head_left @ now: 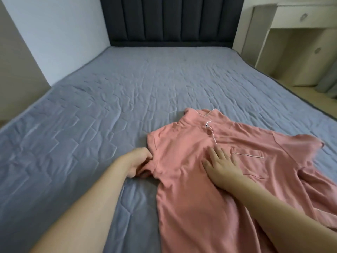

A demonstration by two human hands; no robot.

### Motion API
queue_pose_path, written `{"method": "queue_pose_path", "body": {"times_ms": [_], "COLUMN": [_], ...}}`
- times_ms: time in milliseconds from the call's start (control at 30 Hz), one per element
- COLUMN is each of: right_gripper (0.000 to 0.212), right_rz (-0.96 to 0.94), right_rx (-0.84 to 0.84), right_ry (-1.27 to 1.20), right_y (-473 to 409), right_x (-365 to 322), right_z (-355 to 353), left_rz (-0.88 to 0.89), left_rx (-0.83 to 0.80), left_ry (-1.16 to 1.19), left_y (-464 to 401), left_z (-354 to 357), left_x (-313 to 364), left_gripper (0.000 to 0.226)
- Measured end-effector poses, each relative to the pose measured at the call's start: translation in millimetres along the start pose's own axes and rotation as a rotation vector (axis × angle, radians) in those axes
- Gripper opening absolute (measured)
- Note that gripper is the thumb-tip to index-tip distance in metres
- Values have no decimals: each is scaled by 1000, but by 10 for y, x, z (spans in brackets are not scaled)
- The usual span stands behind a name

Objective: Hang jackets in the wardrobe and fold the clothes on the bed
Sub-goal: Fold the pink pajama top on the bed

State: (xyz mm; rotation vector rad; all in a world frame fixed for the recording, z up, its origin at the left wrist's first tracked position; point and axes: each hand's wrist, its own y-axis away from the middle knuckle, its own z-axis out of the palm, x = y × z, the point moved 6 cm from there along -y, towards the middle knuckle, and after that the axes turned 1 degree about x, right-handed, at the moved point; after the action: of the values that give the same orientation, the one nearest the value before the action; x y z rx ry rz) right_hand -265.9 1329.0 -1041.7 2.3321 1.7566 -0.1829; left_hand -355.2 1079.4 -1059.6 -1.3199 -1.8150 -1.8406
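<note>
Lying front-up on the near right of the grey quilted bed (109,99): pink pajama shirt (182,189), collar toward the far headboard (173,21). Left hand (138,164) pinches the folded left sleeve edge. Right hand (221,166) spread flat on the chest, just beside the pocket (250,162).

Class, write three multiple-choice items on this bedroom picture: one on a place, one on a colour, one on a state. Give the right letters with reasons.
1. Where does the shirt lie?
A on the floor
B on the bed
C in a drawer

2. What colour is the shirt?
A pink
B green
C black

3. What is the right hand doing?
A holding a hanger
B pressing flat on the shirt
C resting on the wall

Answers: 1 B, it is spread on the grey cover. 2 A, pink with white trim. 3 B, open palm beside the pocket; the left hand grips the sleeve.
</note>
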Motion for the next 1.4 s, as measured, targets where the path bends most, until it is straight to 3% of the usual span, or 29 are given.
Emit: {"method": "queue_pose_path", "body": {"times_ms": [133,233,333,367,433,467,533,600,667,700,767,833,900,967,1000,1067,1100,1167,1233,1267,1333,1400], "right_gripper": [66,68,67,67,69,70,61,52,70,83,90,85,74,63,64,77,87,106,98,87,59,42], "right_rz": [20,-58,-145,-129,-34,-5,-32,-81,-152,-188,-230,-211,-163,-125,-126,-140,-148,-154,-202,-238,-297,-294], "right_rx": [18,-17,-41,-59,-115,-149,-152,-64,-61,-108,-195,-220,-199,-212,-219,-214,-207,-153,-101,-93,-79,-83], "right_ry": [-26,-83,-139,-138,-72,-26,3,-112,-255,-271,-165,-35,9,-15,-33,-28,-8,-17,33,87,181,191], "right_y": [-22,-99,-144,-158,-150,-120,-46,55,158,205,251,237,179,146,137,128,144,169,190,199,177,148], "right_x": [-358,-1035,-1698,-1785,-1717,-1626,-1479,-1416,-1454,-1503,-1583,-1629,-1677,-1732,-1755,-1794,-1823,-1879,-2038,-2138,-2324,-2470], "right_z": [-124,-17,126,184,317,359,356,240,153,149,220,297,298,261,236,205,199,214,219,244,270,268], "left_rz": [40,132,397,511,649,634,453,190,77,109,209,274,456,790,950,1088,1017,605,186,95,214,399], "left_rx": [86,163,535,580,452,406,373,174,-21,3,161,312,534,964,1178,1392,1375,1158,869,796,839,1017], "left_ry": [-314,-98,182,211,151,115,116,-28,-287,-338,-291,-157,-124,-311,-458,-615,-608,-584,-661,-582,-214,-21], "left_y": [304,551,912,1045,1187,1147,927,711,591,547,445,440,608,1049,1309,1551,1451,1081,695,649,726,1086], "left_z": [-317,-876,-1606,-1736,-1731,-1729,-1762,-1536,-1163,-1015,-821,-814,-1038,-1439,-1561,-1682,-1728,-1706,-1611,-1640,-1920,-2336], "left_x": [47,124,344,447,557,484,118,-342,-617,-630,-583,-484,-272,35,166,196,108,-249,-714,-848,-743,-373], "left_gripper": [29,28,31,32,33,30,20,15,24,25,29,28,18,6,13,24,33,54,53,43,22,14]}}
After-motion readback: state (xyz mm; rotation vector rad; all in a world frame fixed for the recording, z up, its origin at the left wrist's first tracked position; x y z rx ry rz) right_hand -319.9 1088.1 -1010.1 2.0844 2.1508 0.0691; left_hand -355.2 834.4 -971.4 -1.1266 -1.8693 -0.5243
